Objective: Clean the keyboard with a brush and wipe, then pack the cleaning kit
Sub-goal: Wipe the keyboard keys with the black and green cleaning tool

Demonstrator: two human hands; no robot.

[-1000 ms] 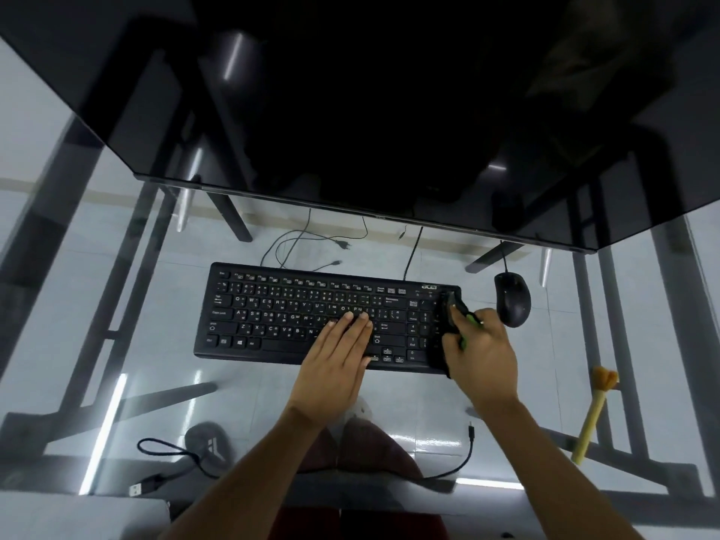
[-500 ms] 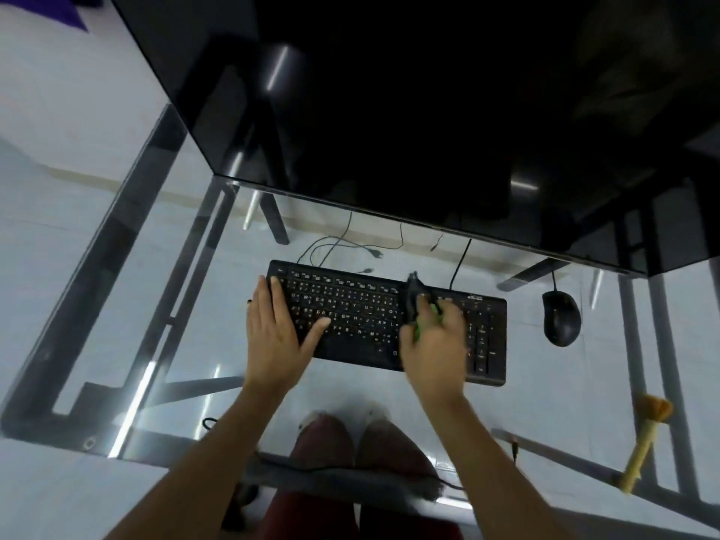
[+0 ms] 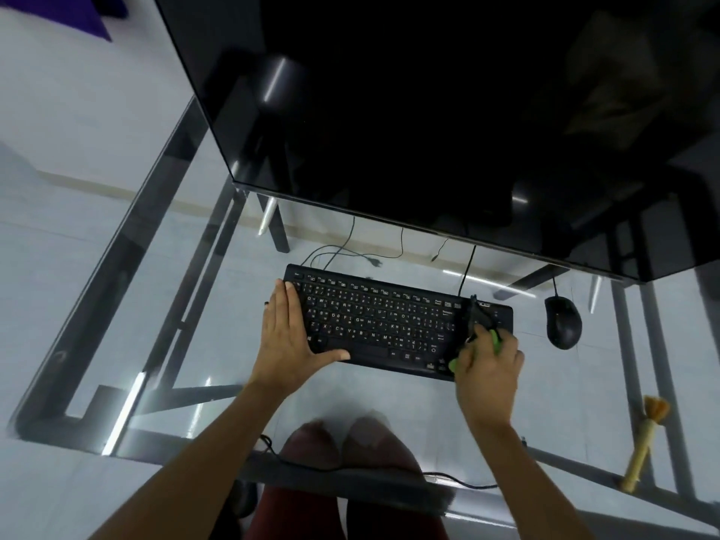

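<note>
A black keyboard (image 3: 382,325) lies on the glass desk (image 3: 218,344) in front of a large dark monitor (image 3: 428,111). My left hand (image 3: 290,335) rests flat on the keyboard's left end, fingers together and thumb spread along the front edge. My right hand (image 3: 489,364) grips a black brush with a green handle (image 3: 477,321). Its dark bristles touch the keys at the keyboard's right end, near the number pad.
A black mouse (image 3: 563,322) sits right of the keyboard. A yellowish stick-like brush with a tufted orange end (image 3: 643,448) lies at the desk's right front. Cables trail behind the keyboard and along the front edge. My knees show through the glass.
The brush has swept from the keyboard's middle to its right end. My left hand slid further onto the left edge, and the view shifted left.
</note>
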